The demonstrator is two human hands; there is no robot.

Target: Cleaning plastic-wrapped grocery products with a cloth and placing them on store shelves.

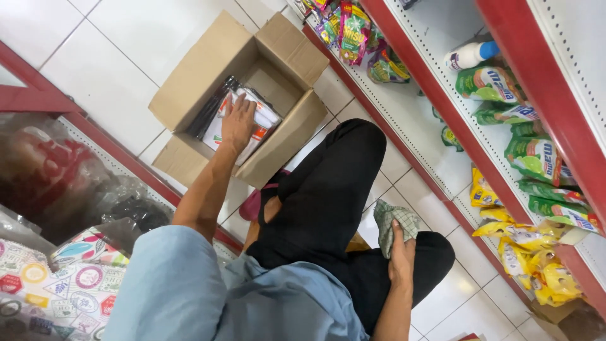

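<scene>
The flat white packets (243, 123) stood stacked inside an open cardboard box (189, 82) on the white tiled floor (120, 44), with dark packets just beside them on the far side. The left hand (238, 120) lay on top of the white packets, fingers spread and pressing on them; whether its grip had closed around one could not be told. The right hand (401, 256) rested on the knee of the black trousers (328, 196), its grip clenched on a checked cloth (394, 224). To the right, a red-edged shelf (435, 145) carried green and yellow pouches and 1 white bottle (470, 55).
</scene>
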